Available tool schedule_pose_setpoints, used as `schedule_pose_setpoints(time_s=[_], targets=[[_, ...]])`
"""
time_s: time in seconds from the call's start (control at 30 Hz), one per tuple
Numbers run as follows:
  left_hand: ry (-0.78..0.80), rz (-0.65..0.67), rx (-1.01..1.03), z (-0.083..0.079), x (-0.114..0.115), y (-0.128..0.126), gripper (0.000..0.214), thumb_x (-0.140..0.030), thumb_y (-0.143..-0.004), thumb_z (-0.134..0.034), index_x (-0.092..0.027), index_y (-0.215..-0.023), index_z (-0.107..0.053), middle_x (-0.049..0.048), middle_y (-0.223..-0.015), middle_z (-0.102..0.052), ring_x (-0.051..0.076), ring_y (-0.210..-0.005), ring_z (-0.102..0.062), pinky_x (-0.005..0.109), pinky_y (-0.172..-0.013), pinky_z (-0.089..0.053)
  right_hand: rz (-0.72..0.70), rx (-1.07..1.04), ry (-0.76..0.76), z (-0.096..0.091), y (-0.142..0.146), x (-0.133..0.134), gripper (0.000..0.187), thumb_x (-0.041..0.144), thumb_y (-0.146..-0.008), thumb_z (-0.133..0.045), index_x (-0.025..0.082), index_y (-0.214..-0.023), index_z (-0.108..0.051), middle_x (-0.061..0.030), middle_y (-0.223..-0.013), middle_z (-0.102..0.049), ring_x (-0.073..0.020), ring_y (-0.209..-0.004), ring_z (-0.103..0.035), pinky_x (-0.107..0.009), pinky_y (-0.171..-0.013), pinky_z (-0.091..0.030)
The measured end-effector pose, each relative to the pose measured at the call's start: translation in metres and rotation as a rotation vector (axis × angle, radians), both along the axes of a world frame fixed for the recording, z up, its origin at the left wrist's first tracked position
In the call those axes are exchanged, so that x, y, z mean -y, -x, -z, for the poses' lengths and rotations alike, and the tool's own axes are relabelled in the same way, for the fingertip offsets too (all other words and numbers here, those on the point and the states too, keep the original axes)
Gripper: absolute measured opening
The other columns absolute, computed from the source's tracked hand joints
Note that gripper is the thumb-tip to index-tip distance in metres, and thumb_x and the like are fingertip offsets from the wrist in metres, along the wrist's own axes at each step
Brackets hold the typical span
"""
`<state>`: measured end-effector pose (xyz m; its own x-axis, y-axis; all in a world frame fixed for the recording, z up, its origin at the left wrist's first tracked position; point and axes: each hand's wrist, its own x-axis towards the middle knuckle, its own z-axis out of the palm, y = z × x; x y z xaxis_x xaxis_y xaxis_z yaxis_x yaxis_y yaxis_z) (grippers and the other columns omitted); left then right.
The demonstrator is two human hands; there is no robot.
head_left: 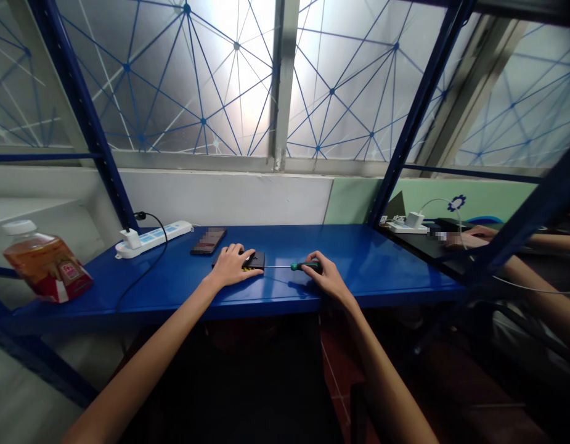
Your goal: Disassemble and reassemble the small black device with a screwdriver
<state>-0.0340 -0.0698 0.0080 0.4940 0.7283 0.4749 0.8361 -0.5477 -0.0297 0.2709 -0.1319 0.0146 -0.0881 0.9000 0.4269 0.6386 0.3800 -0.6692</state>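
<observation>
My left hand (232, 266) lies over a small black box (256, 260) on the blue shelf top (358, 259), fingers curved down onto it and holding it in place. My right hand (325, 274) is closed round the green and black handle of a thin screwdriver (299, 266). The screwdriver lies level, and its metal shaft points left with its tip at the right side of the black box.
A dark phone (208, 240) lies behind the box. A white power strip (150, 239) with a plugged charger and black cable sits at the back left. A bottle of amber drink (44, 262) stands far left. Another person's hands (469, 237) work at the right bay, beyond blue uprights.
</observation>
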Motion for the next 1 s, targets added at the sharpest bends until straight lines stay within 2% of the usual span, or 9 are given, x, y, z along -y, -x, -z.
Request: schedule_pose_setpoints(time_s=[0.3,0.6,0.87,1.0], targets=[[-0.007,-0.004,-0.007,0.0009,-0.0006,0.0000,0.076,-0.079,-0.084,-0.041,-0.023,-0.130,-0.061,0.0132,-0.111,-0.058,0.029,-0.104,-0.052,0.040,-0.089,-0.039,0.041,0.013,-0.026,0.0005,0.0039,-0.0004,0.046,0.061,-0.091,-0.046,0.020,-0.083,-0.064,-0.0020,-0.073,-0.064,-0.0157,-0.064,-0.051,-0.027,-0.062,-0.038],[0.003,0.002,0.000,0.0001,-0.0001,-0.0001,0.076,-0.079,-0.084,-0.041,-0.022,-0.130,-0.062,0.0136,-0.111,-0.058,0.030,-0.103,-0.052,0.041,-0.088,-0.039,0.005,-0.012,-0.003,-0.0030,0.0013,0.0028,0.033,0.056,-0.087,-0.055,0.024,-0.094,-0.056,0.0039,-0.066,-0.055,-0.0144,-0.057,-0.045,-0.027,-0.058,-0.034],[0.002,-0.009,-0.001,-0.0011,0.0013,-0.0011,0.073,-0.078,-0.084,-0.044,-0.024,-0.130,-0.062,0.0130,-0.112,-0.058,0.030,-0.104,-0.052,0.040,-0.089,-0.039,0.051,0.016,-0.044,-0.0001,0.0034,-0.0002,0.048,0.061,-0.092,-0.043,0.021,-0.069,-0.055,-0.0003,-0.065,-0.056,-0.0156,-0.063,-0.048,-0.028,-0.062,-0.036],[-0.001,-0.006,-0.009,0.0005,-0.0004,-0.0003,0.075,-0.079,-0.084,-0.042,-0.023,-0.131,-0.061,0.0138,-0.113,-0.057,0.029,-0.104,-0.052,0.041,-0.088,-0.039,0.014,0.015,-0.007,-0.0002,0.0030,0.0007,0.040,0.060,-0.091,-0.045,0.022,-0.087,-0.058,-0.0003,-0.072,-0.062,-0.0158,-0.063,-0.050,-0.028,-0.062,-0.037]])
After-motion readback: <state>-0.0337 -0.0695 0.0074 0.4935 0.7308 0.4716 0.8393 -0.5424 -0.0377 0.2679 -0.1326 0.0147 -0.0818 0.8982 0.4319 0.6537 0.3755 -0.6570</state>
